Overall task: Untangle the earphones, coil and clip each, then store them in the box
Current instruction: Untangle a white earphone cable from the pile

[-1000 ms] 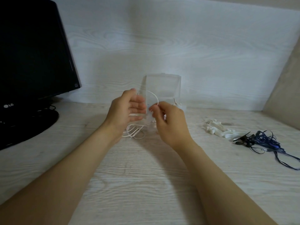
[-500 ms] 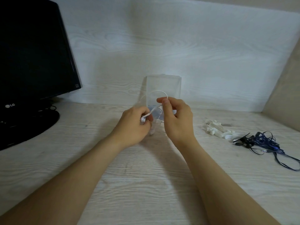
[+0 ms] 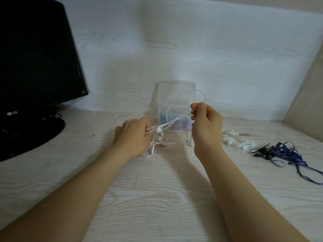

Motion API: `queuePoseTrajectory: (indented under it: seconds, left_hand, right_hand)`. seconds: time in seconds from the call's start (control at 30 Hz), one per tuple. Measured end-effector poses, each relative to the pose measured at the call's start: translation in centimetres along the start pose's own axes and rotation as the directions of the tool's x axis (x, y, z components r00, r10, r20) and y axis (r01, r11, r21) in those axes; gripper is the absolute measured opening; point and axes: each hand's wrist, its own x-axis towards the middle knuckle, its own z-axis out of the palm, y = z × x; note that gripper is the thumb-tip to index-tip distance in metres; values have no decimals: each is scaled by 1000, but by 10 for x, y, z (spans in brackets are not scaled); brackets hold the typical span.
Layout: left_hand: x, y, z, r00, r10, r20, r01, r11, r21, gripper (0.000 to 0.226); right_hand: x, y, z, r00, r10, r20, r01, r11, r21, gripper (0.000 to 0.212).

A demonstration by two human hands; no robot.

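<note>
White earphones (image 3: 167, 123) stretch between both hands above the desk. My left hand (image 3: 132, 135) grips the cable low near an earbud, with loose loops hanging down to the desk. My right hand (image 3: 205, 123) pinches the cable higher up, near the plug end, and a loop arcs above it. Behind the hands stands a clear plastic box (image 3: 176, 95) with its lid up and something bluish inside. A tangled dark blue earphone set (image 3: 286, 152) lies on the desk at the right. White clips (image 3: 234, 139) are piled between it and my right hand.
A black monitor (image 3: 35, 55) on a round stand fills the left side. A pale wood-grain wall rises behind the desk (image 3: 157, 198), and an angled side panel (image 3: 309, 102) closes off the right.
My hands have pulled apart: the left moved down and left, the right up and right, drawing the white cable taut between them. The loose loops now trail on the desk.
</note>
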Motion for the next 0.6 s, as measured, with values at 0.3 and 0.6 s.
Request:
queuePoseTrajectory:
  seconds: [0.3,0.6]
  left_hand:
    - [1,5,-7,993,-113,-24,105,970,-220,37]
    - [5,4,-18,993,-89,84,122,746,-654,51]
  right_hand:
    - [-4,-6,-1,998,44,-41,-42,998,43,32]
    - [-6,-12,-5,950,304,-68,-298,950,89,27]
